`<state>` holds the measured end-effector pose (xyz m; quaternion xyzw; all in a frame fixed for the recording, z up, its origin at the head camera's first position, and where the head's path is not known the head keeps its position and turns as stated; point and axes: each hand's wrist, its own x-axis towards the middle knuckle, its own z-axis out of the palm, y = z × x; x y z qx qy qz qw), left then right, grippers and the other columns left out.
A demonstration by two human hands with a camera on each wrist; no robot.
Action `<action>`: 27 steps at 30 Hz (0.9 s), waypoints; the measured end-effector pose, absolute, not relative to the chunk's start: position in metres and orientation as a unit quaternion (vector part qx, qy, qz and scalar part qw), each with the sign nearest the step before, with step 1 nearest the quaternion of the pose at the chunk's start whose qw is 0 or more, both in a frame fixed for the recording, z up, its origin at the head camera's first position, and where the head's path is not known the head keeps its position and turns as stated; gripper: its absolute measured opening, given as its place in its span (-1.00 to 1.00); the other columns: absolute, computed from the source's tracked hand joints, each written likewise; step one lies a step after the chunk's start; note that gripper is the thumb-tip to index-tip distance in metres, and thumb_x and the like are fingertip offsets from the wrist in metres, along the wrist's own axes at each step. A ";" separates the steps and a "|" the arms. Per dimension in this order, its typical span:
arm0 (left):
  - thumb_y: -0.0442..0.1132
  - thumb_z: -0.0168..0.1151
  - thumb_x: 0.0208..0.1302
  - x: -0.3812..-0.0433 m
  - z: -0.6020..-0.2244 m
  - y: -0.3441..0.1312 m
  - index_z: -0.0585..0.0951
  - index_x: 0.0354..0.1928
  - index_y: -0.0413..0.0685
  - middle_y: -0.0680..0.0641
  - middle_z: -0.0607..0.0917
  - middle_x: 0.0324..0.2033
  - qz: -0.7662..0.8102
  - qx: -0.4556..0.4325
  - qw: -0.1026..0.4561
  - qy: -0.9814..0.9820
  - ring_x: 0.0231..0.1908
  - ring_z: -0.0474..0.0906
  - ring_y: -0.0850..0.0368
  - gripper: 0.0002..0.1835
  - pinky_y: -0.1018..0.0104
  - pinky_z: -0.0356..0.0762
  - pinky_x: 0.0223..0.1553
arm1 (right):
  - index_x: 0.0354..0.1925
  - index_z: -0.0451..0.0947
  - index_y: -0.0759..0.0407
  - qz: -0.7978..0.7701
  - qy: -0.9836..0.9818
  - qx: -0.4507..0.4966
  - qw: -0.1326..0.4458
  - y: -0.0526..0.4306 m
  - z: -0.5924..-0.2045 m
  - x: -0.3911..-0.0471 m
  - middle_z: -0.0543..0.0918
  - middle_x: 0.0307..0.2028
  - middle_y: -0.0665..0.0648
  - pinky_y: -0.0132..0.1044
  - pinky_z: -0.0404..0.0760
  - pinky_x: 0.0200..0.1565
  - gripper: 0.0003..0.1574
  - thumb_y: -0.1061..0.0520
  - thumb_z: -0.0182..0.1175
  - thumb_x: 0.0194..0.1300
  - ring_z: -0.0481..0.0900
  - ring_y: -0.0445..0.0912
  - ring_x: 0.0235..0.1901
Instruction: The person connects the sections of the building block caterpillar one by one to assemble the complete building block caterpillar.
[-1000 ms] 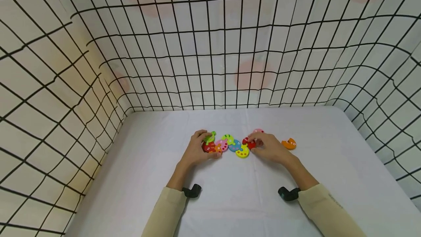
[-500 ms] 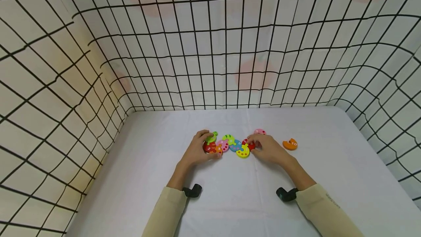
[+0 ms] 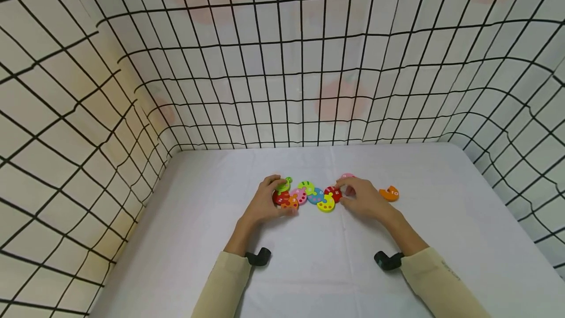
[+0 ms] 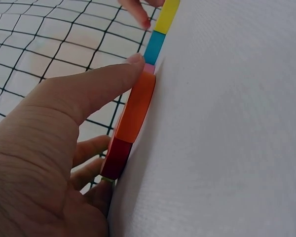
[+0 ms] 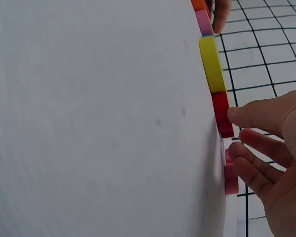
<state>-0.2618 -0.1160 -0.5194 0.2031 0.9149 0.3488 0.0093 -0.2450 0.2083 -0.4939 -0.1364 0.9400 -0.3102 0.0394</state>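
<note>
A wavy chain of flat, coloured, numbered puzzle pieces lies on the white cloth. At its left end my left hand [image 3: 265,202] curves round a green piece [image 3: 284,186], a red piece and an orange piece [image 4: 138,106], thumb along the orange side and fingers behind. A pink piece [image 3: 299,196], a light green piece [image 3: 306,188], a blue piece [image 3: 315,196] and a yellow piece [image 3: 325,203] follow. My right hand [image 3: 364,200] pinches the red piece [image 3: 332,194] at the right end, its thumb on the near side; this piece meets the yellow one.
Behind the right fingers lies a loose pink piece [image 3: 347,175], partly hidden. A loose orange piece [image 3: 389,193] with an eye lies right of the right hand. Black wire mesh [image 3: 309,72] over pale cloth bounds the table [image 3: 304,269] at the back and sides.
The right fingers have shifted slightly, and the red piece at the right end now sits closer against the yellow one, with more of it showing. The left hand has stayed in place.
</note>
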 end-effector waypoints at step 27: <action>0.21 0.52 0.01 -0.263 -0.520 -0.115 0.38 0.51 0.10 0.01 0.23 0.58 0.331 0.197 0.040 0.922 0.64 -0.04 -0.04 0.00 -0.20 0.19 0.52 | 0.44 0.38 0.14 -0.277 0.955 -0.093 0.042 0.241 -0.499 -0.261 0.54 0.23 0.29 0.00 0.70 0.01 -0.26 0.04 0.33 0.38 0.53 0.12 0.02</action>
